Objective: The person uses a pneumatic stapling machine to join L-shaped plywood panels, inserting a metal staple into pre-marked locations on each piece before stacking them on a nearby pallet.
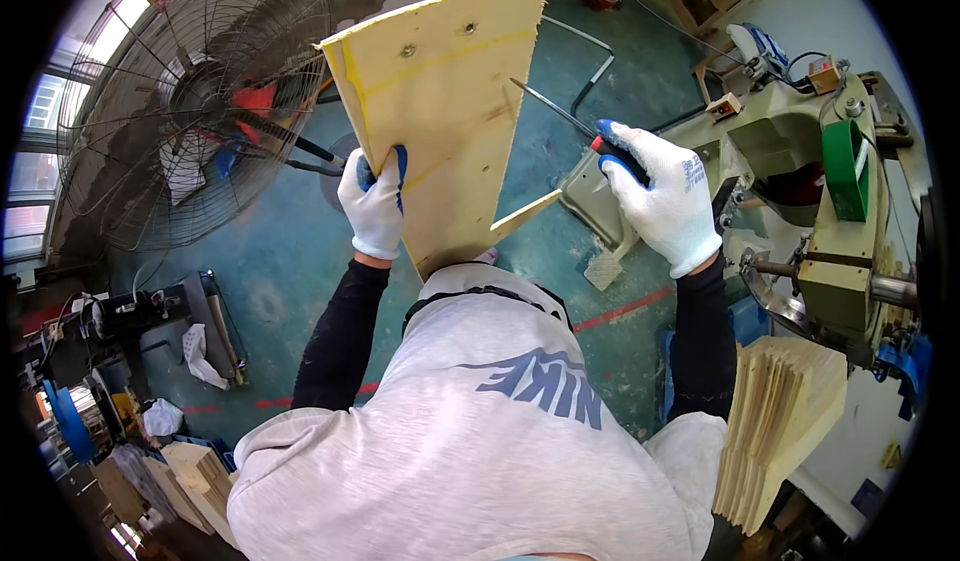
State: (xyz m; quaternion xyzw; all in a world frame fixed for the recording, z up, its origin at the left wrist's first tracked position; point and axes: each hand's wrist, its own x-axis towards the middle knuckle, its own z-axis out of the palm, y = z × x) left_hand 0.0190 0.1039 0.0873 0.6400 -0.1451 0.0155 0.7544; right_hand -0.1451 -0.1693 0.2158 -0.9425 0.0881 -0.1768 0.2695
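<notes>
A pale plywood panel [450, 91] stands tilted in front of my body, wide at its far curved edge and narrower toward me, with a thin arm jutting out at its lower right. Two dark knots mark its far part. My left hand [374, 196], in a white and blue glove, is closed on the panel's left edge. In my right hand [657, 186], gloved alike, is a file [550, 101] with a long, tapered metal blade and a red and black handle. Its tip points up and left, close to the panel's right edge; whether they touch I cannot tell.
A large wire-caged fan [195, 91] stands at the far left. On the right is a green machine [840, 271], with a stack of cut plywood pieces [780, 421] nearer me. More boards [195, 476] stand at the lower left. The floor [260, 311] is blue-green with red lines.
</notes>
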